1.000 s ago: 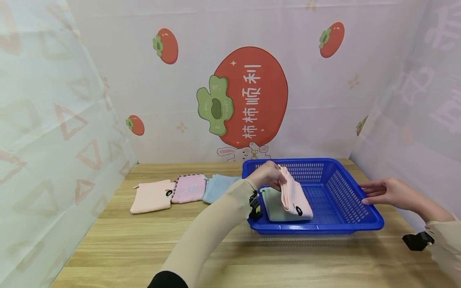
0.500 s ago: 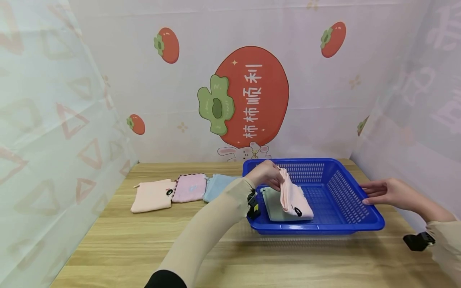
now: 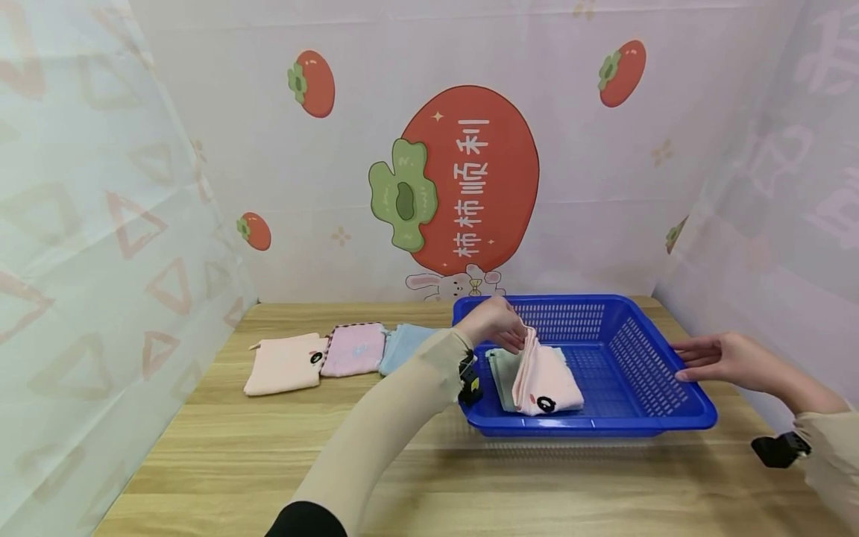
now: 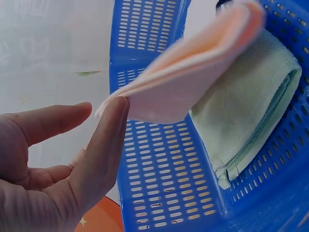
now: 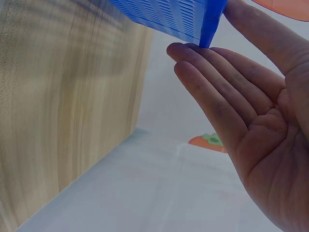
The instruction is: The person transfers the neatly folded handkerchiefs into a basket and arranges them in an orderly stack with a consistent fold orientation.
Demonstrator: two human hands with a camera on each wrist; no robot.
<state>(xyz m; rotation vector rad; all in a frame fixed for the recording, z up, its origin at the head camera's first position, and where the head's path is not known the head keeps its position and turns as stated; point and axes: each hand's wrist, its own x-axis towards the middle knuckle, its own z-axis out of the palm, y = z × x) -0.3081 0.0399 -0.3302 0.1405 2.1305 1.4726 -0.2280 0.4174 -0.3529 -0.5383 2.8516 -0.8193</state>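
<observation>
Inside the blue plastic basket [image 3: 593,424], a folded pink towel [image 3: 555,377] with a black-and-white eye design lies partly over a folded pale green towel [image 3: 502,377]. The pink towel's left side stands up at my left hand [image 3: 493,322]. In the left wrist view, the fingers [image 4: 104,140] are straight and touch the pink towel's edge, while the thumb stands apart from it. My right hand [image 3: 728,362] holds the basket's right rim, thumb above and straight fingers underneath, as the right wrist view shows.
On the wooden table [image 3: 268,462], left of the basket, lie a folded pink towel with an eye design [image 3: 285,365], a lilac towel with a checked edge [image 3: 353,350] and a blue towel [image 3: 406,344]. Printed cloth walls [image 3: 570,186] enclose the back and sides.
The pink towel in the basket has slumped down and to the left, its eye design now showing more fully. My left hand has shifted slightly left; the right hand stays at the rim.
</observation>
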